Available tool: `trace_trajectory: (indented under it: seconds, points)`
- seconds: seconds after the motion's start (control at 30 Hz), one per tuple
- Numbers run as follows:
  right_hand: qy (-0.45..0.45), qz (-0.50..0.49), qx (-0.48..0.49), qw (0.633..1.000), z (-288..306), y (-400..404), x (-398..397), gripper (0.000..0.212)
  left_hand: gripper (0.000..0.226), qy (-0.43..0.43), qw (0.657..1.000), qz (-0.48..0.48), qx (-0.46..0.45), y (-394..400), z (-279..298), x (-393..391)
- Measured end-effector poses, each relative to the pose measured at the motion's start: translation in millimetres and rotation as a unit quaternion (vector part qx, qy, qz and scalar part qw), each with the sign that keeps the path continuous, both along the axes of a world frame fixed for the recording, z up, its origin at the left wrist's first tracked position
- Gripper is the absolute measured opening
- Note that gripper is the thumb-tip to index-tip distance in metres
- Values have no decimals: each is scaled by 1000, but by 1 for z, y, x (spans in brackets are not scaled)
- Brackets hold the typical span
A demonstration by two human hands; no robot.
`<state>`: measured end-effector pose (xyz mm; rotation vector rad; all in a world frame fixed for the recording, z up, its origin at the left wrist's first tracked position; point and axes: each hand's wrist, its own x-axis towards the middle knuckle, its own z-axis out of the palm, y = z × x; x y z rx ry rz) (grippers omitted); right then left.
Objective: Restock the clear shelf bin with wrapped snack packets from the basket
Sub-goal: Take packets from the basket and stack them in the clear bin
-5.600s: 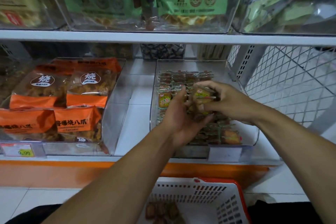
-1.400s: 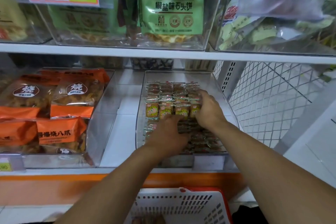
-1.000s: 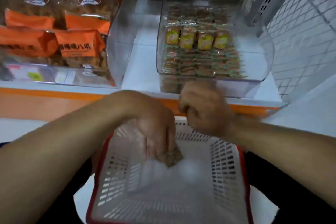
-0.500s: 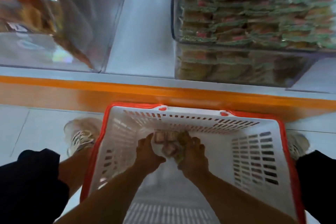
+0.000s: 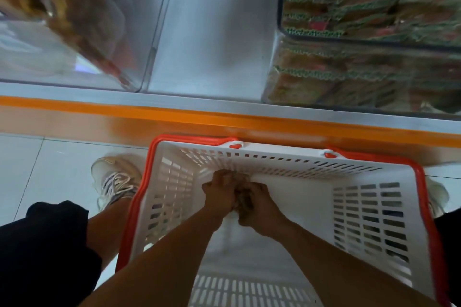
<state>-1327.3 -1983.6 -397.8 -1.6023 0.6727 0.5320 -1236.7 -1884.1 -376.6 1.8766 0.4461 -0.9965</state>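
Pale floor tiles (image 5: pixel 50 164) run beneath an orange-edged shelf (image 5: pixel 224 117) that crosses the view from nine to three o'clock. At the centre, a white basket (image 5: pixel 369 209) with a red rim sits on the floor between the person's sneakers. Both hands are down inside it, close together: the left hand (image 5: pixel 219 194) and right hand (image 5: pixel 259 209) curl around a small bunch of brown wrapped snack packets (image 5: pixel 240 193) pressed between them. At one o'clock on the shelf, the clear bin (image 5: pixel 282 32) holds tight rows of green-edged packets. At eleven o'clock another clear bin (image 5: pixel 104 20) holds blurred orange bags.
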Motion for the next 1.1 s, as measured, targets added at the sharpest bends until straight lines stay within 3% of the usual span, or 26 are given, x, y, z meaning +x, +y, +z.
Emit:
trace_trajectory:
  seconds: [0.13, 0.2, 0.27, 0.37, 0.5, 0.57, 0.67, 0.77, 0.93, 1.0, 1.1]
  points:
    - [41, -49, 176, 982, 17, -13, -3, 72, 28, -5, 997, -77, 9, -1, -3, -5]
    - [57, -57, 220, 972, 23, -13, 1, 73, 21, -5, 998, -67, -11, 1, -2, -4]
    - [59, -49, 252, 965, 36, -13, 9, 70, 26, 66, 997, -24, -43, 6, 3, 1]
    - [51, -41, 259, 964, 60, -13, 18, 55, 42, 211, 966, 80, -127, 12, 14, 2]
    - [20, -65, 214, 974, 108, -6, 25, 50, 41, 246, 931, 160, -216, 14, 40, 5]
    - [-17, -50, 155, 987, 141, -3, 20, 52, 41, 207, 948, 131, -204, 12, 62, 7]
    - [-121, -22, -19, 992, 203, -9, 3, 51, 36, 128, 976, 30, -173, 12, 114, 6]
    - [-255, -27, -160, 953, 266, -24, -12, 53, 32, 79, 970, -76, -216, 8, 184, -3]
    - [-444, -14, -286, 849, 366, -42, -17, 56, 33, -18, 935, -130, -330, -9, 304, -14]
    - [-504, -29, -305, 808, 396, -49, -12, 57, 45, -61, 920, -127, -367, -14, 345, -8]
    - [-543, -50, -291, 786, 424, -56, -3, 64, 52, -107, 892, -156, -410, -19, 391, -1]
